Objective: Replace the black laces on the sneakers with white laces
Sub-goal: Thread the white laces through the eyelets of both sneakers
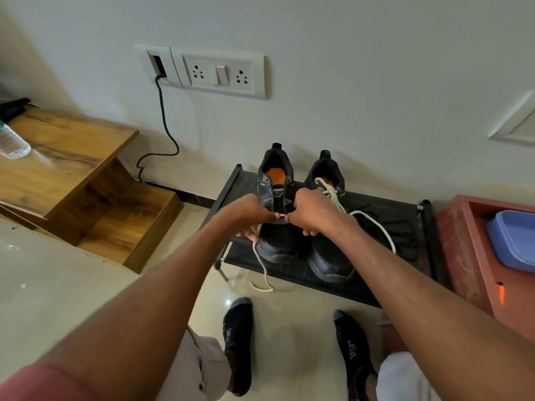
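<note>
Two black sneakers stand side by side on a low black rack [385,215], heels toward the wall. The left sneaker [276,241] has no lace in its upper eyelets and shows an orange insole. My left hand [250,214] and my right hand [311,212] meet over its lower eyelets, each pinching a white lace [262,266] at the tips between them. The loose end of that lace hangs off the rack's front to the floor. The right sneaker [330,256] carries another white lace [373,221], threaded near the tongue and trailing in a loop to the right.
A wooden stepped shelf [72,169] stands at the left with a plastic bottle [13,143] on it. A red cabinet [474,256] holding a blue tub [512,238] sits right of the rack. A black cable [165,128] drops from the wall socket. My socked feet [238,337] rest on the tile floor.
</note>
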The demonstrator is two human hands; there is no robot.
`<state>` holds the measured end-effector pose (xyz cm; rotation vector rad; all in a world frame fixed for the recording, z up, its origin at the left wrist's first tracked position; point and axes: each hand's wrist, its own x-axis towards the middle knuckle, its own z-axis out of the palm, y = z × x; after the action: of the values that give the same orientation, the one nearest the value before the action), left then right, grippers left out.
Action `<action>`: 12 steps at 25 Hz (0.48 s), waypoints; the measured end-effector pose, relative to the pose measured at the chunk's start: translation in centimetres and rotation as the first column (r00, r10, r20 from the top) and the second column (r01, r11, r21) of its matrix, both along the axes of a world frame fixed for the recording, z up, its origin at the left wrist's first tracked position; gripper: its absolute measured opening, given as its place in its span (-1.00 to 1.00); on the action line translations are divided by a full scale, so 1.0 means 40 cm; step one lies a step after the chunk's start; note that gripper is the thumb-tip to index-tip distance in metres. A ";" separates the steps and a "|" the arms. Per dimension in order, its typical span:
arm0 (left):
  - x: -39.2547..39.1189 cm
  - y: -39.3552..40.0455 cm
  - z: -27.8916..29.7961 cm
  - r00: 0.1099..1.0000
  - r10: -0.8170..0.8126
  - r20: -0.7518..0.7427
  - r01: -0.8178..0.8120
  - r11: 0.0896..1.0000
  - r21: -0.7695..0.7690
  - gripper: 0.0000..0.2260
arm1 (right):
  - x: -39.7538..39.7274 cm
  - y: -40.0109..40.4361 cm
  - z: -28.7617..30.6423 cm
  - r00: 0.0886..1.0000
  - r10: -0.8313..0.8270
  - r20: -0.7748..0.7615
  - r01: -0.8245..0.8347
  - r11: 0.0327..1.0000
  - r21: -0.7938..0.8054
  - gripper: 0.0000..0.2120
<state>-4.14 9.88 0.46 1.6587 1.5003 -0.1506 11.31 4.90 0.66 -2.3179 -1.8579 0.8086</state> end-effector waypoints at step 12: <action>-0.009 0.032 -0.030 0.948 0.277 0.157 -0.275 0.961 -0.036 -0.90 | 0.007 -0.011 -0.035 0.997 0.017 0.081 -0.023 0.997 0.072 -0.63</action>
<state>-4.52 11.16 -0.73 1.3963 1.5842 0.1233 11.59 4.46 -0.75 -2.3235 -1.9108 0.6470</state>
